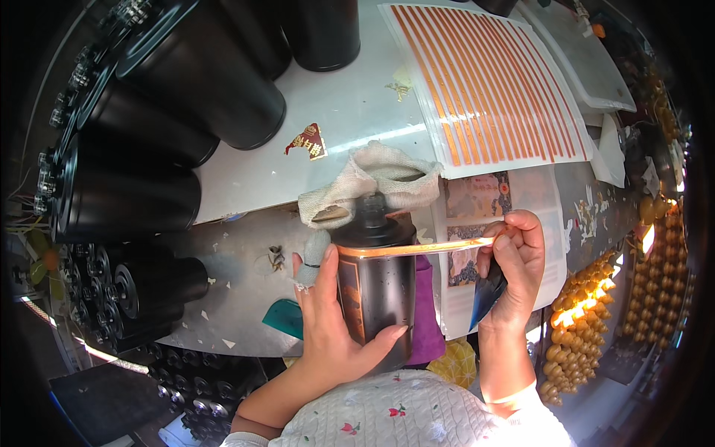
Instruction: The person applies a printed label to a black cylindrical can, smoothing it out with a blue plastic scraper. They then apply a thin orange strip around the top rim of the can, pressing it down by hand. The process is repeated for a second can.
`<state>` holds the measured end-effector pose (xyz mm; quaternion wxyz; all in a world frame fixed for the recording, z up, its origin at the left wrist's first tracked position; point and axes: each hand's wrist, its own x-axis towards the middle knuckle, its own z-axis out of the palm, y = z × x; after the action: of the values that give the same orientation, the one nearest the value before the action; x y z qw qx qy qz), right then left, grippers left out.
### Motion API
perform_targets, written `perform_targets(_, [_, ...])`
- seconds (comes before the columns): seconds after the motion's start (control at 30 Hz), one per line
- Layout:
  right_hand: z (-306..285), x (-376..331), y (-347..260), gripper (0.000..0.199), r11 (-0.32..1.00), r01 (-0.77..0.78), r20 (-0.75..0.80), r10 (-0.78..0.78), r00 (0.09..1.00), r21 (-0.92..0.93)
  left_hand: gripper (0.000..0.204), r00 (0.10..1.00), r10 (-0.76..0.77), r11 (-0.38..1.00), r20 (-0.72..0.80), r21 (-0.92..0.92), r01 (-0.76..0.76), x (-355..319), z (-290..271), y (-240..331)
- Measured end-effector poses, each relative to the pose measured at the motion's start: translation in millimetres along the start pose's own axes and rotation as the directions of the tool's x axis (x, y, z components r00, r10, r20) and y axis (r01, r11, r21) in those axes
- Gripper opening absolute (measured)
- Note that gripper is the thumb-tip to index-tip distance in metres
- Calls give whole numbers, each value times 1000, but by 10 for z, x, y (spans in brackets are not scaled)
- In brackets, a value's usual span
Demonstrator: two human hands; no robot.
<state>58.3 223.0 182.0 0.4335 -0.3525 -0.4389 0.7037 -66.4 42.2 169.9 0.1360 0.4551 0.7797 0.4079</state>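
A black bottle (387,298) with a narrow neck stands in front of me, slightly tilted. My left hand (322,328) grips its body, thumb on the near side and fingers along the left; one finger wears a pale wrap. Just below the shoulder, a shiny orange-gold adhesive strip (447,246) lies against the bottle and stretches out to the right. My right hand (519,261) pinches the strip's free end between thumb and forefinger. Tucked in that same hand is a thin dark blue piece (488,295), perhaps a scraper. A light cloth (376,171) lies behind the bottle's neck.
A sheet of orange strips (491,86) lies at the far right. Large black containers (126,179) crowd the left side. A teal flat piece (284,318) and purple cloth (427,320) sit near the bottle. Bunches of golden beads (577,328) hang at right.
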Motion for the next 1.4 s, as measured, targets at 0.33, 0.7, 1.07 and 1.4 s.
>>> perform_targets(0.33, [-25,14,52,24,1000,-20,-20,20,1000,-1,86,976,193,944,98,254,-212,112,-123,137])
perform_targets(0.7, [-75,60,191,20,991,-117,29,115,993,62,51,945,308,752,112,580,-314,239,41,496])
perform_targets(1.07, [-16,98,316,27,992,-53,81,63,995,-118,67,814,416,430,406,701,-570,-308,-127,133])
perform_targets(1.4, [208,-17,239,27,996,-84,229,89,969,-33,122,949,243,933,200,220,-285,-465,-95,-252])
